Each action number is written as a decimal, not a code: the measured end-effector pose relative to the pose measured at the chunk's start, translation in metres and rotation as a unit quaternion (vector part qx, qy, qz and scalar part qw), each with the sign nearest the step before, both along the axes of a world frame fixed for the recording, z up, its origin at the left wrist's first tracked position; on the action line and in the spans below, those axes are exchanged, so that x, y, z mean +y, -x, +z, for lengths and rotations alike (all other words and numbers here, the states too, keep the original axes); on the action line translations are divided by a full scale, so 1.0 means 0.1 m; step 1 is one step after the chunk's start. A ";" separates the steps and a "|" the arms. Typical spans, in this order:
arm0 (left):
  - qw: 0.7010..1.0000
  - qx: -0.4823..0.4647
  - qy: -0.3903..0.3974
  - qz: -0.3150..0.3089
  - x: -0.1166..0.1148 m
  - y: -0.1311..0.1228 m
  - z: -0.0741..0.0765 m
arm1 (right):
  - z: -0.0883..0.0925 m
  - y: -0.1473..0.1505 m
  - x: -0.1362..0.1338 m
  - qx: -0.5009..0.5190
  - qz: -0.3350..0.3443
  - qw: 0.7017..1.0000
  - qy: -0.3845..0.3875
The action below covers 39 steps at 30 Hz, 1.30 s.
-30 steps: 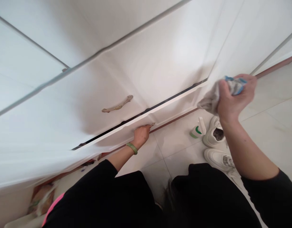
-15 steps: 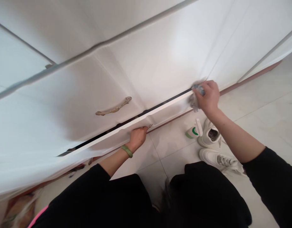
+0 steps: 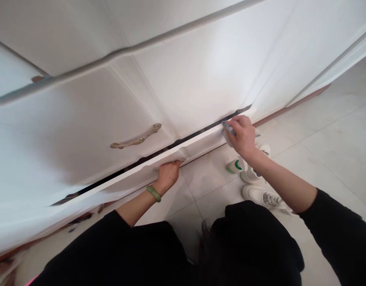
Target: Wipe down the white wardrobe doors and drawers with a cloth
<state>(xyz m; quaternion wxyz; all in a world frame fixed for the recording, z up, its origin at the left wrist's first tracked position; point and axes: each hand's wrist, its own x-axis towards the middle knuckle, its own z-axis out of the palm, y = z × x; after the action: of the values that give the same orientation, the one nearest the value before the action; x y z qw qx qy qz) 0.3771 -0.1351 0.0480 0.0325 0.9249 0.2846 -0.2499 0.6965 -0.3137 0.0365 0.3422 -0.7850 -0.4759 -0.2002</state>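
i saw the left hand (image 3: 168,174), a green bangle (image 3: 153,193) on its wrist, under the front of the white lower drawer (image 3: 126,183), which stood slightly pulled out with a dark gap above its top edge. its grip was closed on the small brass handle (image 3: 183,159), only the tip showing. the right hand (image 3: 243,135) had its grip tight around a crumpled grey and blue cloth (image 3: 227,129), pressed to the drawer's top edge near its right end. below it, on the pale tiled floor (image 3: 334,151), stood a white and green spray bottle (image 3: 235,166) beside white sneakers (image 3: 260,194).
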 end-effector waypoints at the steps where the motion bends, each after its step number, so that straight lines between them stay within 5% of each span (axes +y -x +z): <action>1: 1.000 0.002 0.002 -0.003 0.00 0.00 0.00 | 0.00 0.01 -0.01 -0.007 0.014 1.000 0.013; 6: 1.000 0.005 -0.001 -0.007 0.00 0.00 -0.03 | 0.01 0.24 0.03 0.010 0.004 1.000 0.002; 10: 1.000 0.005 -0.004 -0.010 0.01 0.01 -0.05 | 0.00 0.38 0.08 0.016 0.067 0.998 0.013; 12: 1.000 0.007 -0.004 -0.012 0.01 0.01 -0.04 | -0.01 0.19 0.01 0.012 0.058 0.998 0.025; 16: 1.000 0.010 -0.006 -0.012 0.00 0.00 -0.03 | 0.01 -0.37 -0.18 0.029 -0.076 0.997 0.015; 18: 1.000 0.011 -0.007 -0.010 0.00 -0.01 -0.03 | 0.03 -0.39 -0.17 0.039 -0.108 0.993 0.006; 24: 1.000 0.023 -0.009 -0.019 -0.01 -0.03 0.04 | 0.09 0.42 0.13 0.027 0.070 0.996 0.046; 26: 0.999 0.025 -0.007 -0.026 0.00 -0.02 0.06 | 0.09 0.32 0.08 0.022 0.073 0.995 0.067; 32: 0.999 0.021 -0.002 -0.023 0.00 -0.03 0.06 | 0.12 -0.57 -0.28 0.062 -0.145 0.984 0.078; 39: 0.999 0.025 -0.002 -0.021 -0.01 -0.06 0.08 | 0.21 -0.33 -0.17 0.082 -0.042 0.990 0.107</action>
<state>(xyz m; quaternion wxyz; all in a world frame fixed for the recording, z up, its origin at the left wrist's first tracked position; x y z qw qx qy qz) 0.3833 -0.1363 0.0559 0.0181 0.9243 0.2660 -0.2731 0.7292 -0.3309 0.0579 0.2855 -0.8504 -0.4311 -0.0971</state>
